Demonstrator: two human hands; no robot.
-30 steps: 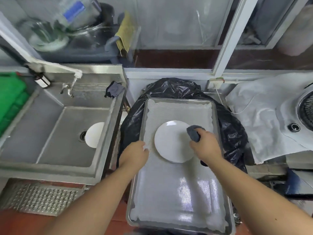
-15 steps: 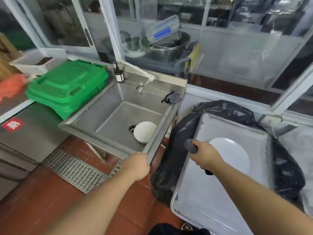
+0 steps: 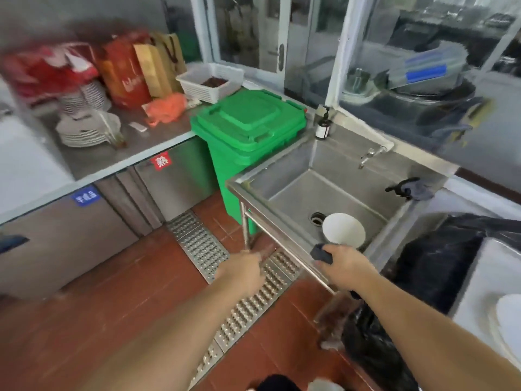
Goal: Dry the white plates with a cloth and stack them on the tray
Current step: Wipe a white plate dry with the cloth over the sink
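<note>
Plates are in two places: one white plate (image 3: 344,228) lies in the steel sink (image 3: 284,176) just beside the drain, tilted with its face turned up toward the camera — round, so no long axis shows. Another white plate (image 3: 509,320) lies flat on the tray (image 3: 479,280) at the right edge, partly cut off. The right hand (image 3: 342,266) grips a dark cloth (image 3: 321,253) over the sink's front rim. The left hand (image 3: 244,270) hangs above the floor grate (image 3: 203,246), blurred — cannot tell its finger pose.
</note>
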